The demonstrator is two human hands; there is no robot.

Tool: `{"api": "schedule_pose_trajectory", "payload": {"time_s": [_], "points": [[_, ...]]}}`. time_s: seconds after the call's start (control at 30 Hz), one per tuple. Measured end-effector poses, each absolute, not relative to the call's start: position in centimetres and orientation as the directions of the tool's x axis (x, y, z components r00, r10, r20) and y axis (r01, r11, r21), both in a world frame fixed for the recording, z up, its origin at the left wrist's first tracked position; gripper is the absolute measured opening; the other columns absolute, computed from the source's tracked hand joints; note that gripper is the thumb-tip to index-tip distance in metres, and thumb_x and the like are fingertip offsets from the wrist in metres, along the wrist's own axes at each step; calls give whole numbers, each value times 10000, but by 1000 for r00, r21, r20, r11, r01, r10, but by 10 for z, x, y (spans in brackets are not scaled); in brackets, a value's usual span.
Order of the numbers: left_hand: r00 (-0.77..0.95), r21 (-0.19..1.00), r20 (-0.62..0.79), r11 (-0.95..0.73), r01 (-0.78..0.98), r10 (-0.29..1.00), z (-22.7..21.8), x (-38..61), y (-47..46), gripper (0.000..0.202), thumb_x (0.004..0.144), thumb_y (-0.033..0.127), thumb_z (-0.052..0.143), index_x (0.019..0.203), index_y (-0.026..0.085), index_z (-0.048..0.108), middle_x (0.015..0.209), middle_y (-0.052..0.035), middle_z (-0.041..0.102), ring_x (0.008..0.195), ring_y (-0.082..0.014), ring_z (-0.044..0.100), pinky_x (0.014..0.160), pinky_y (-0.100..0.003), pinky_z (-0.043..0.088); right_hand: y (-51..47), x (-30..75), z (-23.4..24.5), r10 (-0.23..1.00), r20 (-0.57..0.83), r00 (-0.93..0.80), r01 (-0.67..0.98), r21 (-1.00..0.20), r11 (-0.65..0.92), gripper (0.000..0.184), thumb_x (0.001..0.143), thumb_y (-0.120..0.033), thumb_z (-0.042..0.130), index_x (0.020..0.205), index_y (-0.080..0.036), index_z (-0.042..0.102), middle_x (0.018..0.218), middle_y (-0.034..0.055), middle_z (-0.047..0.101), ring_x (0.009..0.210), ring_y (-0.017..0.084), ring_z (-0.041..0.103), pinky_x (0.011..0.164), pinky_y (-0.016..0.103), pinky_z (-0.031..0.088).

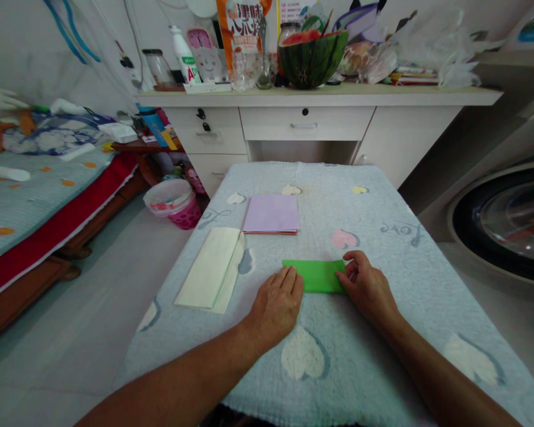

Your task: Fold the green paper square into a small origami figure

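Across the foreground, pale-blue heart-patterned tablecloth (360,356); left, folded cream paper sheet (209,267). Left hand (278,301): flat, fingers together. Right hand (368,287): whether pinched, cannot tell. Beyond, square lilac-topped paper stack (271,213). Folded bright-green paper strip (323,276) lies between hands, touching both.

Over there on the table (382,201), I see the paper strip (320,276) right of the folded sheet (209,267) (paper stack (272,213) behind both).

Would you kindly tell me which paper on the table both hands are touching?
The green paper: left hand and right hand touch its ends, while the purple-topped stack and cream paper lie untouched.
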State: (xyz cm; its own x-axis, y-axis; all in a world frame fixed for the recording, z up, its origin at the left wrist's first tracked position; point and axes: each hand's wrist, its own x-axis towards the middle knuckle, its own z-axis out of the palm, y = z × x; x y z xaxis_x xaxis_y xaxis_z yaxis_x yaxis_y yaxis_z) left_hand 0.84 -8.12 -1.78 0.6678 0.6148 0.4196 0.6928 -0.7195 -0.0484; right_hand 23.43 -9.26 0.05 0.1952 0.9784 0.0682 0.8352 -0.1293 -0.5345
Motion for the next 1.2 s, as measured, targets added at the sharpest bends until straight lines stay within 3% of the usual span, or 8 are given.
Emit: {"api": "schedule_pose_trajectory", "payload": {"time_s": [1.2], "points": [[670, -25, 410, -726, 687, 619, -18, 9, -82, 241, 883, 156, 539, 1093, 75, 625, 1151, -174, 658, 1077, -271, 619, 890, -393, 555, -94, 234, 0, 980, 49, 194, 827, -545, -137, 292, 789, -300, 525, 1064, -222, 464, 708, -36, 596, 582, 164, 565, 563, 274, 357]]}}
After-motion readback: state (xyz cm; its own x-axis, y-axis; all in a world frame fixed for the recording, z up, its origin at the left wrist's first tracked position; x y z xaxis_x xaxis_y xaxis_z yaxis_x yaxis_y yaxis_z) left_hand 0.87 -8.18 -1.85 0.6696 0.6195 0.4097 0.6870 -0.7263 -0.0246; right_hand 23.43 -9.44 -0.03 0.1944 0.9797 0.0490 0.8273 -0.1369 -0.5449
